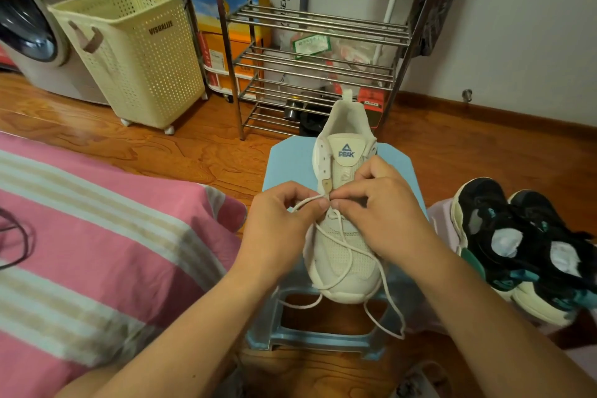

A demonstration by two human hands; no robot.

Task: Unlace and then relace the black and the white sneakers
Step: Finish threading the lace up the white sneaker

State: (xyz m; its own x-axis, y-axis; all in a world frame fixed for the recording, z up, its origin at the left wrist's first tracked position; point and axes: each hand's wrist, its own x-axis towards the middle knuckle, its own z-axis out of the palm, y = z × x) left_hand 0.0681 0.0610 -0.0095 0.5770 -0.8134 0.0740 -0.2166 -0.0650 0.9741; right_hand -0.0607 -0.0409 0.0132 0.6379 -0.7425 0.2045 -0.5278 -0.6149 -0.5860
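Note:
A white sneaker stands on a light blue plastic stool, toe toward me, its tongue showing a PEAK logo. Its white lace lies loose over the toe, and the ends hang past the stool's front edge. My left hand pinches a strand of the lace at the sneaker's left eyelet row. My right hand pinches the lace right beside it, over the middle of the shoe. Two black sneakers with teal and cream soles lie to the right.
A pink striped bed cover fills the left. Behind the stool stands a metal shoe rack, with a cream laundry basket and a washing machine to its left. The floor is wood.

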